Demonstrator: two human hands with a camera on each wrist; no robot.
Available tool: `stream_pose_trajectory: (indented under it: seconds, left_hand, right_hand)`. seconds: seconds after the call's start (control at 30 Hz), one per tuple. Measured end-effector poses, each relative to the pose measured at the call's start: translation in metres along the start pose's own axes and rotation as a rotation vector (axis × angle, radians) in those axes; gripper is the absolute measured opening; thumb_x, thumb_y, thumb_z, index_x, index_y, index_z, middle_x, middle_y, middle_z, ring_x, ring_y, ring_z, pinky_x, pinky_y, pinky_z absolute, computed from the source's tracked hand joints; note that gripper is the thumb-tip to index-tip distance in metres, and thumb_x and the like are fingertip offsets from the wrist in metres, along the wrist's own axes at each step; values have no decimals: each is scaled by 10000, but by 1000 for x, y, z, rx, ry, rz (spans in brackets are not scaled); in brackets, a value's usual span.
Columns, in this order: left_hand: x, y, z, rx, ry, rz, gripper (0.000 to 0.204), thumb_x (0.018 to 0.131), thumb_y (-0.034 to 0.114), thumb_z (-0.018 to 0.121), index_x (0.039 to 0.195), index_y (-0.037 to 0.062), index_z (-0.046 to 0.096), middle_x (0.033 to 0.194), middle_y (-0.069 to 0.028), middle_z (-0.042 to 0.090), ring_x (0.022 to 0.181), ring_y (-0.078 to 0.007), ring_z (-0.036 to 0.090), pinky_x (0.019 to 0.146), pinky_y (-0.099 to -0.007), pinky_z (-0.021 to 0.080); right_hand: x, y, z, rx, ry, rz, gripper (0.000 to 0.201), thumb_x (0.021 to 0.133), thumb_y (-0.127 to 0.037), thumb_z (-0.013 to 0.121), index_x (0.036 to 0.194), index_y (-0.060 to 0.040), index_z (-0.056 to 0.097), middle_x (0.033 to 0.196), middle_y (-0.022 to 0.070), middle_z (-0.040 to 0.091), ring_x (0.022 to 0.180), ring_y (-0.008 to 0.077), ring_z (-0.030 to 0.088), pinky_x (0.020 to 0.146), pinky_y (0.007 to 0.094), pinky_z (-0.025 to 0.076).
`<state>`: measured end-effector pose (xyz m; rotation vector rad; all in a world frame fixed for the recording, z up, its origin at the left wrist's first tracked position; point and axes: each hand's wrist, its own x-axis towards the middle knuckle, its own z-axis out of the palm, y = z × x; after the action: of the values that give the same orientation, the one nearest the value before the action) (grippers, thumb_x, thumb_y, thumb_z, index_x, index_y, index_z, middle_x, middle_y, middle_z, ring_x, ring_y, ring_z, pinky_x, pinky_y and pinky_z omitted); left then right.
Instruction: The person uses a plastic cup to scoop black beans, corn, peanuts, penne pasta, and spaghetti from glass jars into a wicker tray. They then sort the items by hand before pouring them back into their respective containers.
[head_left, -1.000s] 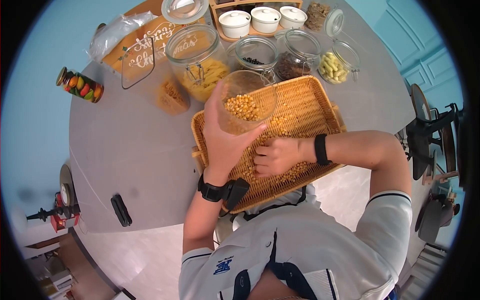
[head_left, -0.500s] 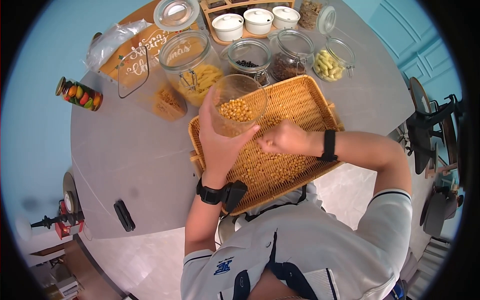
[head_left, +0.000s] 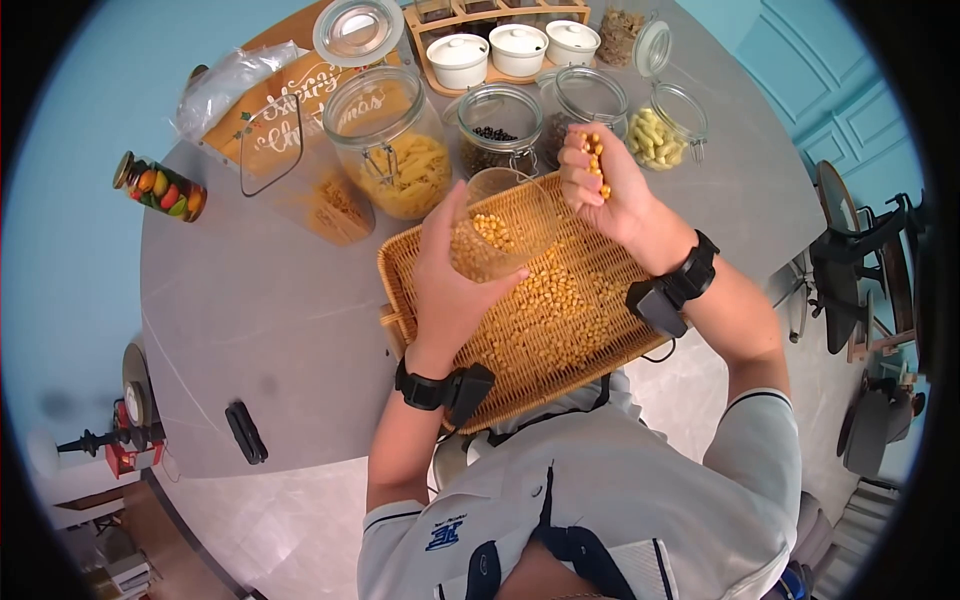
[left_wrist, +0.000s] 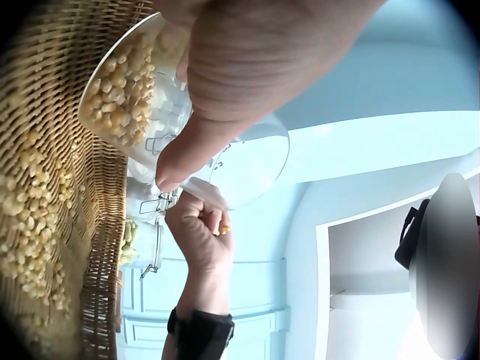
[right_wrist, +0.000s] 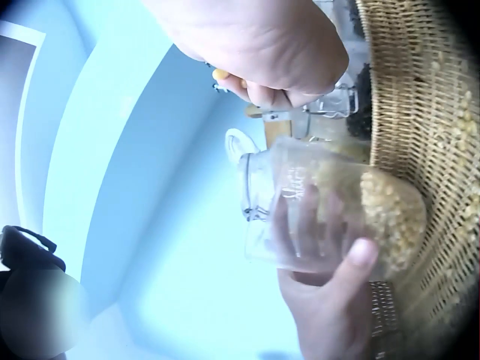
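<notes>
My left hand [head_left: 450, 275] grips a clear jar [right_wrist: 300, 225] around its side, fingers on one side and thumb on the other. Corn kernels [left_wrist: 124, 94] fill the bottom part of that jar. Raised at the basket's far right edge, my right hand [head_left: 615, 190] has its fingers curled round a handful of corn kernels [head_left: 594, 160]. A few of these kernels [left_wrist: 223, 229] show at the fingers in the left wrist view. Beneath both hands lies a wicker basket [head_left: 640, 340], with loose corn kernels [head_left: 555, 300] spread over its bottom.
Behind the basket stand clip-top jars of penne pasta [head_left: 405, 185], black beans [head_left: 490, 150] and pale yellow pieces [head_left: 655, 140]. White lidded pots [head_left: 518, 52] sit farther back. On the left are a tall clear container [head_left: 335, 205], a jar of colourful contents [head_left: 160, 188] and a black object [head_left: 245, 432].
My right hand has come up out of the basket with corn kernels, moving forward to its far right edge. My left hand keeps hold of the jar, now tilted more to the right.
</notes>
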<state>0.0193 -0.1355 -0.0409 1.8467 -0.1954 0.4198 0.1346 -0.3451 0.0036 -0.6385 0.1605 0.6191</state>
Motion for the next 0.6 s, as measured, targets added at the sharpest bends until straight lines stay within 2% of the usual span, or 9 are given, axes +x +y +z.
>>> stream_pose_trajectory:
  seconds: [0.27, 0.37, 0.47, 0.6]
  left_hand:
    - [2, 5, 0, 38, -33, 36, 1010, 628, 99, 926, 1508, 43, 434, 1437, -176, 544, 1338, -334, 525, 1129, -431, 428]
    - [1, 3, 0, 37, -26, 40, 1010, 620, 97, 929, 1503, 45, 441, 1429, -174, 550, 1335, -340, 526, 1124, -435, 433]
    - [1, 2, 1, 19, -26, 39, 1016, 611, 87, 932, 1501, 49, 444, 1424, -173, 551, 1331, -342, 527, 1117, -435, 440]
    - [1, 6, -1, 26, -52, 20, 1028, 599, 75, 933, 1503, 59, 444, 1416, -172, 548, 1322, -343, 530, 1109, -437, 446]
  right_hand:
    - [2, 18, 48, -141, 149, -257, 195, 962, -255, 548, 825, -130, 489, 646, -29, 453, 464, 97, 388, 403, 244, 261]
    - [-2, 31, 61, -289, 180, -410, 189, 968, -238, 535, 829, -112, 514, 663, -10, 498, 477, 97, 439, 406, 246, 272]
    - [-2, 44, 62, -423, 178, -501, 200, 978, -223, 525, 828, -94, 550, 674, 12, 549, 516, 99, 529, 413, 239, 303]
    - [-5, 50, 63, -600, 164, -502, 210, 997, -233, 532, 846, -90, 555, 708, 28, 583, 577, 126, 581, 497, 260, 388]
